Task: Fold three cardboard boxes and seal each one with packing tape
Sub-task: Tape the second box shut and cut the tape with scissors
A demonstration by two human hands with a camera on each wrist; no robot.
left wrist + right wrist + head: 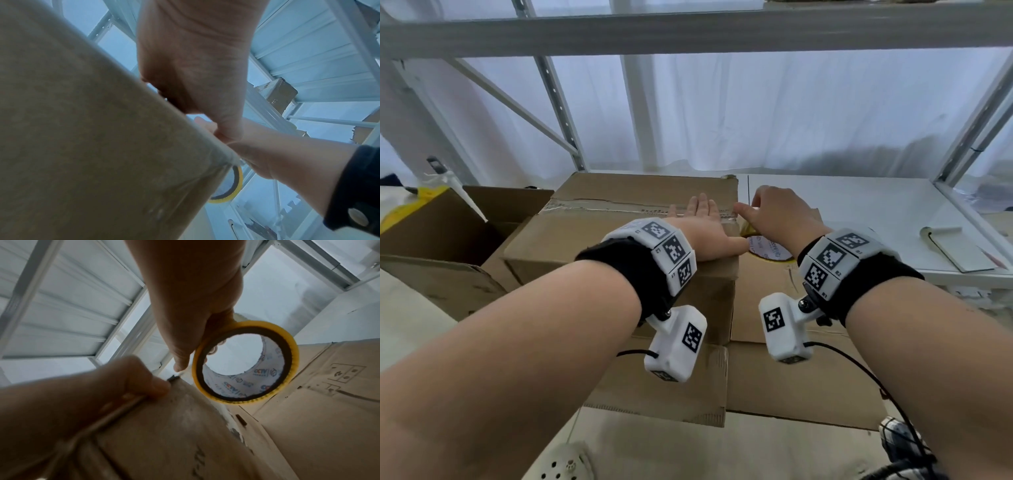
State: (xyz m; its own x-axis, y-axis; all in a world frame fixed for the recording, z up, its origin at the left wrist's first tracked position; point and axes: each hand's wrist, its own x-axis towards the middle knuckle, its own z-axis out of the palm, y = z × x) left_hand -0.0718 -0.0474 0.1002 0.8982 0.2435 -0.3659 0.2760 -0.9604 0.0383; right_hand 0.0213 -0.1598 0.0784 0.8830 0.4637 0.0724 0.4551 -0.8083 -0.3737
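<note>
A closed cardboard box (pixel 619 240) stands in front of me with a strip of clear tape (pixel 619 205) along its top seam. My left hand (pixel 702 222) lies flat on the top near the right edge, fingers straight, thumb over the corner. My right hand (pixel 774 212) grips a yellow-rimmed roll of packing tape (pixel 768 251) just off the box's right edge, its index finger touching the tape's end at the edge. From the right wrist view the tape roll (pixel 244 363) hangs from my fingers beside the box corner (pixel 180 410).
A second cardboard box (pixel 784 308) sits lower at the right, and an open box (pixel 465 219) at the left. A white shelf (pixel 859 212) behind carries a notebook (pixel 955 248). Flat cardboard (pixel 661 387) lies below. Metal shelf uprights stand on both sides.
</note>
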